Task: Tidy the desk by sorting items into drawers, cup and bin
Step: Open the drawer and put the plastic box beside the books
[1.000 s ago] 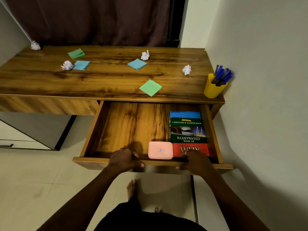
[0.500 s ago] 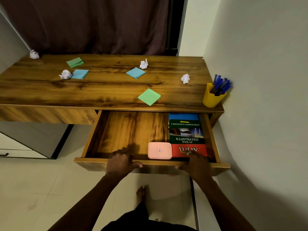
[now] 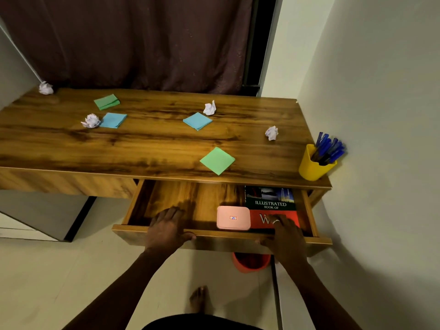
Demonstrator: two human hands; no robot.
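Book (image 3: 271, 204), "ILLUSTRATED BOOK OF", in drawer (image 3: 190, 198)

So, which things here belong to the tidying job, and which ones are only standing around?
For the job: drawer, held by the left hand and right hand; book and pink box inside it; four paper balls; four note pads; yellow cup with pens; orange bin.
Just there: curtain; grey cabinet; wall.
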